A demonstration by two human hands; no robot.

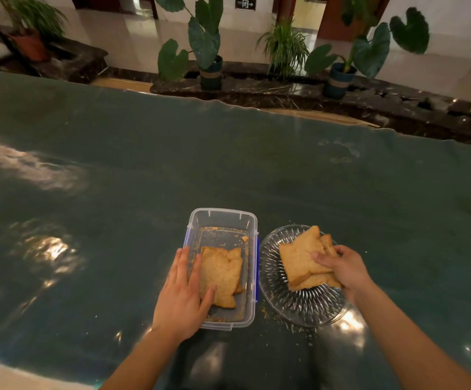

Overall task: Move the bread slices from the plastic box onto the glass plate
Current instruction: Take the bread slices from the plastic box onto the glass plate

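A clear plastic box [220,218] with blue clips stands on the green table, holding a small pile of toasted bread slices [221,273] and crumbs. My left hand [183,291] rests over the box's near left wall, fingers spread, thumb touching the pile's near corner. To the right lies a ribbed glass plate [273,274] with a few bread slices stacked on it. My right hand [344,268] pinches the top slice [297,258] on the plate at its right edge, thumb on top.
The green glossy table [228,164] stretches far ahead and to both sides. Crumbs [273,312] lie between box and plate. Beyond the far edge are potted plants [209,52] on a dark stone ledge.
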